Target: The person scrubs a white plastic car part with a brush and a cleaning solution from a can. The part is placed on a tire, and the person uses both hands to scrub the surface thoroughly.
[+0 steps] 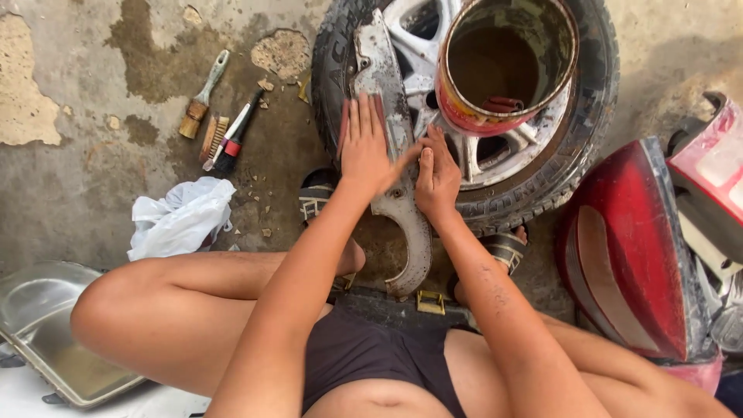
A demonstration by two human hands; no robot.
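Observation:
A long curved grey metal part (391,85) lies across a car wheel with tyre (573,147) and reaches down between my feet. My left hand (368,147) lies flat on the part, fingers together, pressing a reddish sheet, likely sandpaper (344,124), whose edge shows under the fingers. My right hand (437,174) rests next to it on the part's right edge, fingers curled around it. Both hands nearly touch at the thumbs.
A rusty red paint tin (503,66) stands on the wheel's hub. Brushes (203,97) lie on the concrete at upper left, a white plastic bag (179,218) below them. A metal tray (46,333) sits at lower left. Red tail-light units (635,248) lie right.

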